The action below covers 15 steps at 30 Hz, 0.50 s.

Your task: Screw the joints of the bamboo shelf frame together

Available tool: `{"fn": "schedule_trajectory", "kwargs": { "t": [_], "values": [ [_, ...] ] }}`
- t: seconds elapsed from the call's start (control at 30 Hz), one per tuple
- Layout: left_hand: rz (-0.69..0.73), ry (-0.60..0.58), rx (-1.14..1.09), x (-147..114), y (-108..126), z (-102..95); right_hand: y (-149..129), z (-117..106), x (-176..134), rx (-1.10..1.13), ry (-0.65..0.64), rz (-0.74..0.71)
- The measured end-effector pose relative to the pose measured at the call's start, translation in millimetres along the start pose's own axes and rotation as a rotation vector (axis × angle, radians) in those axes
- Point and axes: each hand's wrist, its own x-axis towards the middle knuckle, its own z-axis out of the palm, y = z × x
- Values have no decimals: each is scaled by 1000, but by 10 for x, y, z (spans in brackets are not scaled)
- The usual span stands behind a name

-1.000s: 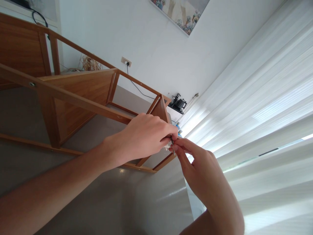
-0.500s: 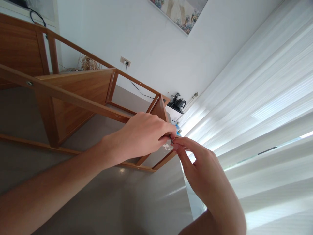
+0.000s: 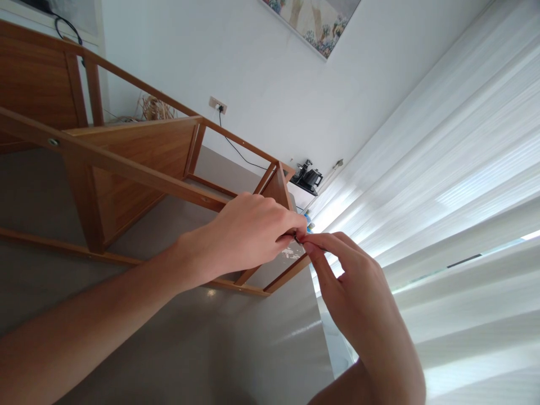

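My left hand [image 3: 253,233] reaches in from the left with thumb and forefinger pinched round a small dark metal piece [image 3: 297,239], mostly covered by the fingertips. From the right, my right hand [image 3: 352,281] meets it, its thumb and forefinger pinching the same spot. Whether the piece is a screw or another fitting, I cannot tell. Both hands are over the near end of a wooden shelf frame [image 3: 143,172], which lies on its side with slatless brown panels [image 3: 135,157] set across it. A metal fitting [image 3: 53,142] sits in its upper rail.
The shelf frame stretches to the left over a shiny grey floor [image 3: 177,349]. Behind it are a wall socket [image 3: 218,105] with a black cord and a bundle of straw-like strands [image 3: 157,108]. A black kettle [image 3: 312,178] stands farther back. White curtains [image 3: 455,169] hang at the right.
The fingertips of my right hand have shifted slightly and cover more of the small metal piece. My left hand keeps its pinch. The whole view has moved a little.
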Motion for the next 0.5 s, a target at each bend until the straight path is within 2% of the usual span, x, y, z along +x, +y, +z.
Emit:
{"fn": "schedule_trajectory", "kwargs": {
  "t": [0.37,0.5],
  "values": [
    [2,6,17,9,-9,24,38,7,10,-49,33,-71],
    [-1,20,21,8,-4,17,26,20,8,-55,50,-51]
  ]
}}
